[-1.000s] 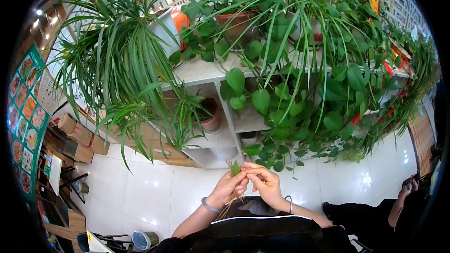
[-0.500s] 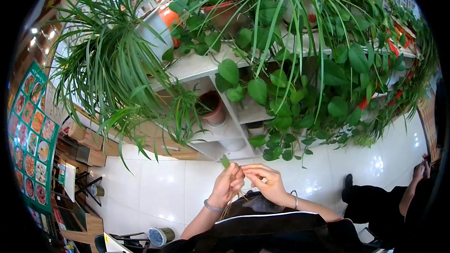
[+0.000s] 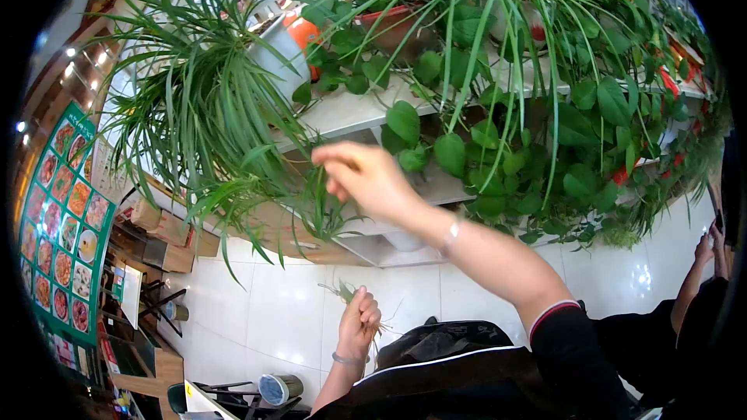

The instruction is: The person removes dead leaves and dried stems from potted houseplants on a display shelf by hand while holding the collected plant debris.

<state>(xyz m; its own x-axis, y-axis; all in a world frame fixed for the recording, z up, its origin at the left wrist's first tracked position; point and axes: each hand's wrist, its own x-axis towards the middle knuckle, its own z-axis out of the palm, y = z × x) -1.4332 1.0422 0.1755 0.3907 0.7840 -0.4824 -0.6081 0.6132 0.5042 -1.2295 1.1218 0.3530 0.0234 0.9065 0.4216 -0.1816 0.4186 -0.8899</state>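
My left hand is closed around a small bunch of dry brown stems and leaf bits that stick out above and below the fist, low over the floor. Higher up, my right hand reaches in front of the shelf beside the hanging spider plant. Its fingers are curled and slightly blurred, and what they pinch, if anything, is too small to make out. Smaller spider plantlets dangle just left of and below this hand.
A white shelf bears potted plants, with broad-leaved vines trailing at the right. A bucket and a menu board are at the left. Another person's hands show at the far right.
My right hand has left my left hand and moved up to the hanging spider leaves, arm stretched out. My left hand has moved slightly down and left, still closed on the stems.
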